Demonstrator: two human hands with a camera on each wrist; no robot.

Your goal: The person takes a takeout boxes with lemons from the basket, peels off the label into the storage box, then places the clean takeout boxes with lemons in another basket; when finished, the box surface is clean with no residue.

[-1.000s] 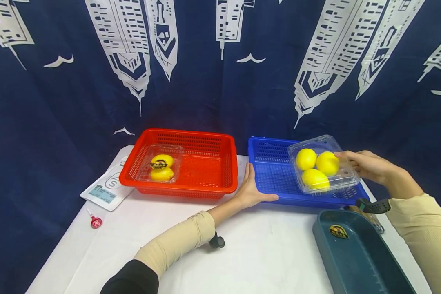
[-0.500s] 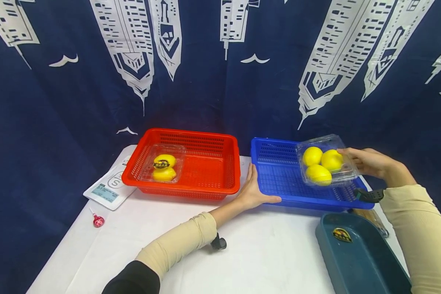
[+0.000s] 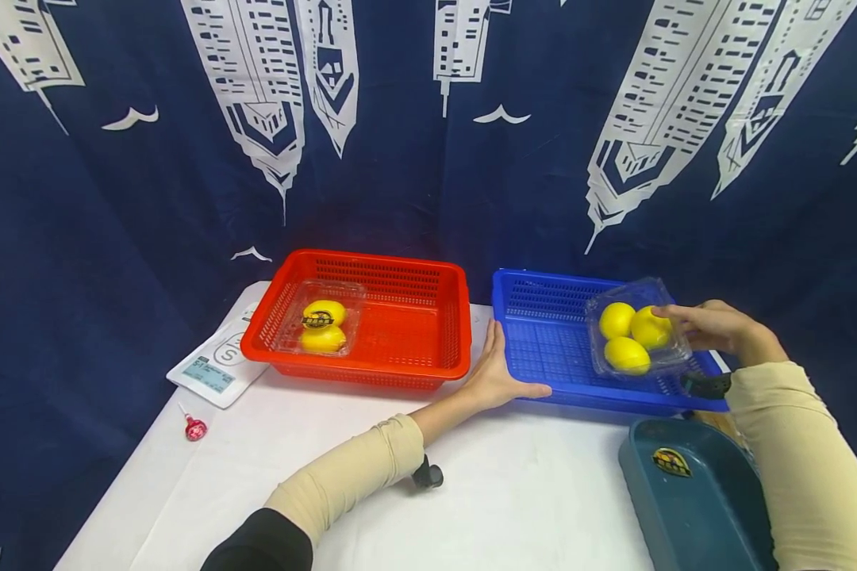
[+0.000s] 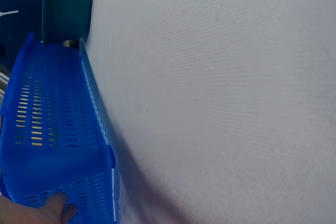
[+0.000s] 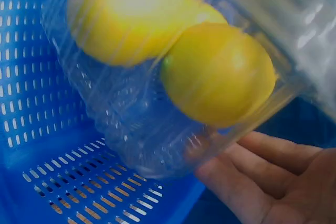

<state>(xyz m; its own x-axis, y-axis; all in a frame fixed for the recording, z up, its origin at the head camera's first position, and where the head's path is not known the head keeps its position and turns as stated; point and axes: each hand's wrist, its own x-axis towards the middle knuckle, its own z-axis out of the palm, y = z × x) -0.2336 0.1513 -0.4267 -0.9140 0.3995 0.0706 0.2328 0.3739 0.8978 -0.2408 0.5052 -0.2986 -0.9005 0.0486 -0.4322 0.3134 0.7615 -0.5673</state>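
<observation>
My right hand [image 3: 721, 327] grips the right edge of a clear plastic clamshell box [image 3: 596, 357] with three yellow lemons in it. The box is tilted over the right part of the blue basket [image 3: 543, 341]; in the right wrist view, fingers [image 5: 236, 182] touch its wall from below. My left hand [image 3: 496, 381], fingers straight and thumb spread, rests against the near left corner of the blue basket. In the left wrist view only part of that hand [image 4: 37, 211] shows beside the basket wall. A red basket [image 3: 407, 341] at left holds another clear box [image 3: 350, 317] with two lemons and a label.
A dark teal tray [image 3: 700, 507] with a black-and-yellow label [image 3: 671, 461] stands at front right. Left of the red basket lie a white scale-like device [image 3: 214, 369] and a small red item [image 3: 195, 429]. A blue printed curtain [image 3: 414, 174] hangs behind the table.
The right hand has lowered the lemon box a little toward the blue basket, and the box is less tilted. The left hand keeps its place at the basket corner. The view has shifted slightly.
</observation>
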